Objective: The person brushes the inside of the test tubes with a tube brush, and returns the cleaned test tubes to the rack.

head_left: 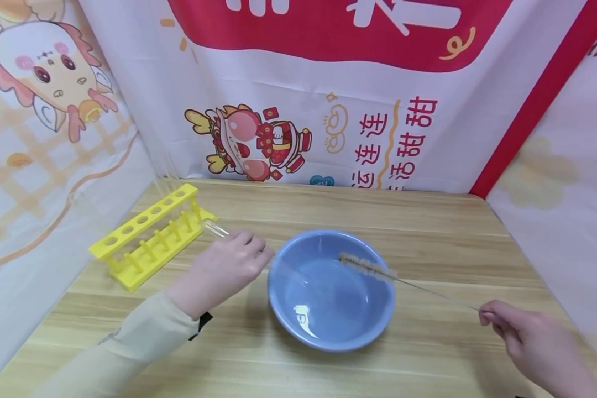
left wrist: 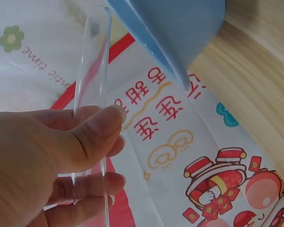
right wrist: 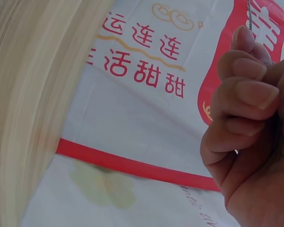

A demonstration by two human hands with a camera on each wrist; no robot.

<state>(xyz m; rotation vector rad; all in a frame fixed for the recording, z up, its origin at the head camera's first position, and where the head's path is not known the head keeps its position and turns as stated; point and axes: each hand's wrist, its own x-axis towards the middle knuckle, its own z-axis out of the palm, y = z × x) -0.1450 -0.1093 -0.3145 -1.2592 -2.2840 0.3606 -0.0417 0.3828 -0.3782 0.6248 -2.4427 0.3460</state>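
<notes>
My left hand [head_left: 226, 268] grips a clear glass test tube [head_left: 215, 228] round its middle. One rounded end sticks out toward the yellow rack, while the other end reaches over the light blue basin [head_left: 330, 347]. In the left wrist view, thumb and fingers wrap the tube [left wrist: 91, 66], whose open mouth lies beside the basin wall. On the right, my right hand [head_left: 539, 340] pinches the thin wire handle of a test tube brush [head_left: 370, 269]. Its tan bristles hang over the basin, apart from the tube. The right wrist view shows curled fingers [right wrist: 251, 94] and only a bit of twisted wire.
At the left of the wooden table [head_left: 443, 226] stands a yellow test tube rack [head_left: 146, 217] with a row of holes. Clear tubes stand up faintly at its two ends. Printed cloth walls [head_left: 288, 83] enclose the table's back and sides.
</notes>
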